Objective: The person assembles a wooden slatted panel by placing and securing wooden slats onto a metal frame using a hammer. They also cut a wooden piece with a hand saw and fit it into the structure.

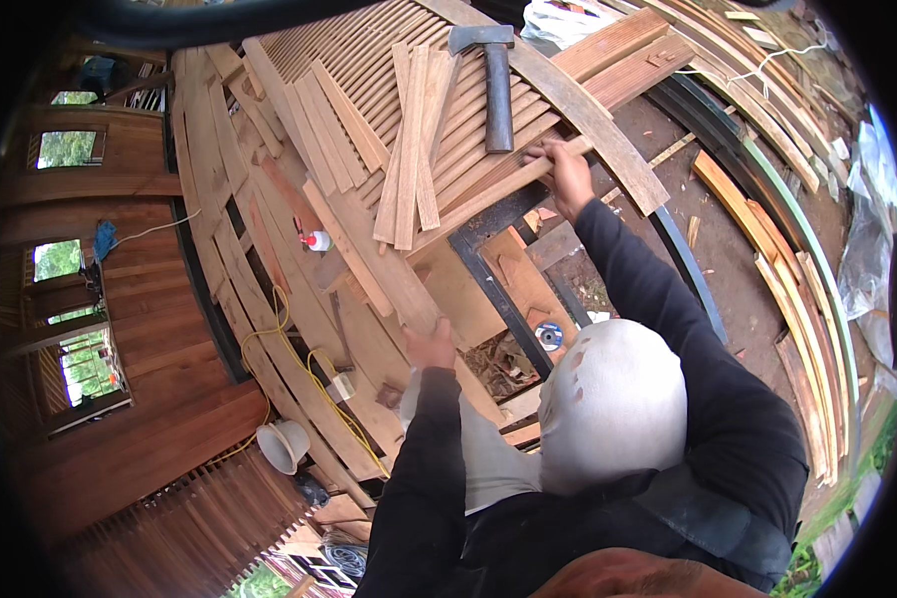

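A slatted wooden panel (pixel 468 184) lies before me, its slats running between two side boards. My left hand (pixel 431 344) is wrapped round the near end of the left side board (pixel 394 274). At the panel's right side, my right hand (pixel 566 174) grips the nearest wooden slat (pixel 498 197) close to its right end, by the right side board (pixel 618 149). Some of its fingers are hidden behind the wood. A hatchet (pixel 496 95) with a dark handle rests on the slats. Left of it, several loose slats (pixel 409 149) lie crossed on the panel.
A black metal frame (pixel 508 314) stands under the panel, with a blue cutting disc (pixel 548 336) near it. To the left are a small white bottle (pixel 317 240), a yellow cord (pixel 314 361) and a white bucket (pixel 283 446). Long timber strips (pixel 767 259) lie at right.
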Tool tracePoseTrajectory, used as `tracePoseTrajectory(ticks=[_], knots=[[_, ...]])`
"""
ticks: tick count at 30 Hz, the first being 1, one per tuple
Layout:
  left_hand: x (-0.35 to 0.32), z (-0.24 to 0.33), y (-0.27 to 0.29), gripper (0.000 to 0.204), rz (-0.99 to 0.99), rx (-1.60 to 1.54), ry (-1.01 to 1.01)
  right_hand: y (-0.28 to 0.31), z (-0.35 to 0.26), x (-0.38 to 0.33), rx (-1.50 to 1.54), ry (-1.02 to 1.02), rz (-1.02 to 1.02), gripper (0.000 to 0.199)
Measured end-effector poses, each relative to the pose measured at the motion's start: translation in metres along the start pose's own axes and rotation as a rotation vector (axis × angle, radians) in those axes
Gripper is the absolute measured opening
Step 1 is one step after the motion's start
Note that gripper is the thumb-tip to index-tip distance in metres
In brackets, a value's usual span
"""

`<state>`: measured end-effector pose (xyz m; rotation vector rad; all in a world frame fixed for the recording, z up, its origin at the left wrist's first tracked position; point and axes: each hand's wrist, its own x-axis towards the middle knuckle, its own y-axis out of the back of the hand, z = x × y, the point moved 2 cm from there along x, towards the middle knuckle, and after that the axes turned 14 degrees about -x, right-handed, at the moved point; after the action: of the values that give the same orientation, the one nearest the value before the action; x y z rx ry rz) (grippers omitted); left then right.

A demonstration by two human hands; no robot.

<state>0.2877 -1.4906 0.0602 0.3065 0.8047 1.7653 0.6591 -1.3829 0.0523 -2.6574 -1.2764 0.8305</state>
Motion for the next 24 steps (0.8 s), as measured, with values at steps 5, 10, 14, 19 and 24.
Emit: tracePoseTrajectory(ticks=[5,10,14,19,24], knots=[[-0.002,0.003,-0.001,0.077,0.003,-0.08,-0.035,-0.021,0.001,0.036,0.324,-0.057,-0.044,0.019],[-0.006,0.005,0.0,0.076,0.009,-0.104,-0.025,-0.021,0.001,0.022,0.364,-0.067,-0.072,0.012],[-0.005,0.003,0.002,0.076,-0.016,-0.099,0.027,0.002,0.014,-0.017,0.393,-0.097,-0.054,0.016],[0.007,-0.037,-0.006,0.079,-0.001,-0.153,0.017,0.042,-0.001,-0.145,0.096,0.026,-0.198,0.018],[0.002,-0.017,0.0,0.055,-0.009,-0.245,0.01,0.037,-0.019,-0.195,-0.032,0.1,-0.096,0.022]])
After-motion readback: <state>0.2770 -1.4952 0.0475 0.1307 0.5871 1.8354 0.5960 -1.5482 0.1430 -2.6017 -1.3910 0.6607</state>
